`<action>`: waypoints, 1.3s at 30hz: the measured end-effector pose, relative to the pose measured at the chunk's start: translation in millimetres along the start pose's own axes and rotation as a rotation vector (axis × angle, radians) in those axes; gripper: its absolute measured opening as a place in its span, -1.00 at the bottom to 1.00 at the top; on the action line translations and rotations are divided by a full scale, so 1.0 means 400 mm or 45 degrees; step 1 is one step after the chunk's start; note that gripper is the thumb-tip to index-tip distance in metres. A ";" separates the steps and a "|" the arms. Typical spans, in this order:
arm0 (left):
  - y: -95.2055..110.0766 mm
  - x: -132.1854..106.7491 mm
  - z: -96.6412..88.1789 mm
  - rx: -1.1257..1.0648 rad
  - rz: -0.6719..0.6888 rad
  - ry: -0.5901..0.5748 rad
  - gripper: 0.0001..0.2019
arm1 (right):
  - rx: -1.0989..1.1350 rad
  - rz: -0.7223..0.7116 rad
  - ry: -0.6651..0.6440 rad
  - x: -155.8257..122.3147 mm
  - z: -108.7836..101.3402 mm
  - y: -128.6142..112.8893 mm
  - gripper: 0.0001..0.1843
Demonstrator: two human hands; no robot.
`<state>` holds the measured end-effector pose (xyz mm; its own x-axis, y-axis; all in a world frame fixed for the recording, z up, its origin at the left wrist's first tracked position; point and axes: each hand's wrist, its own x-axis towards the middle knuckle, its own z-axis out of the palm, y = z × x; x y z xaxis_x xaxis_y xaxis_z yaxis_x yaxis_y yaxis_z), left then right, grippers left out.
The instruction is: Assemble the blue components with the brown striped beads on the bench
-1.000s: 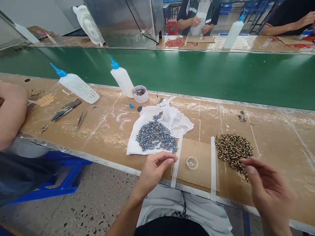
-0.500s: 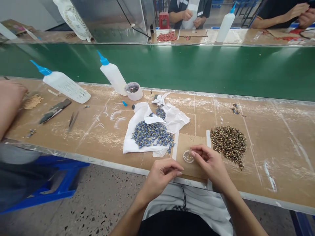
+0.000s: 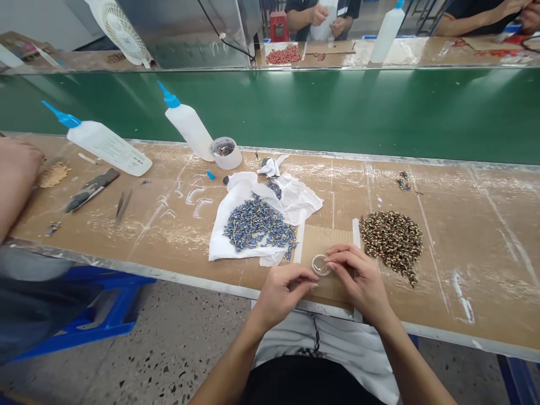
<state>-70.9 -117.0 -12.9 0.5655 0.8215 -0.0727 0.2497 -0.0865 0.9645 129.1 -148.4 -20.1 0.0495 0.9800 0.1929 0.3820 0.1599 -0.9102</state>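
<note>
My left hand is at the near edge of the cardboard-covered bench, its fingers pinched together on something too small to make out. My right hand rests just right of it, fingertips pinched at a small clear round dish. A heap of small blue pieces lies on a white cloth to the left of the dish. To the right of my right hand sits a heap of dark brown and gold pieces.
Two white squeeze bottles with blue tips, a roll of tape, tweezers and a knife lie on the left. Another person's arm is at far left. A green conveyor belt runs behind; other workers sit across.
My right hand came in from the brown heap to the clear dish. My left hand dropped a little toward the bench edge. The view tilted slightly downward.
</note>
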 end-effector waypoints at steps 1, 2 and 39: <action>0.003 0.001 0.000 0.025 0.003 -0.019 -0.88 | 0.024 0.013 0.033 -0.005 0.002 0.003 -0.87; 0.007 0.003 0.000 0.052 0.003 -0.043 -0.89 | 0.064 0.035 0.079 -0.009 0.003 0.005 -0.88; 0.007 0.017 0.019 0.195 0.058 -0.056 -0.92 | 0.252 0.195 0.417 -0.100 0.059 0.004 -0.92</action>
<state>-60.4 -116.1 -12.5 0.6118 0.7898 -0.0441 0.3384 -0.2109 0.9171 106.0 -184.7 -37.8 0.3956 0.9096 0.1270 0.1639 0.0661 -0.9843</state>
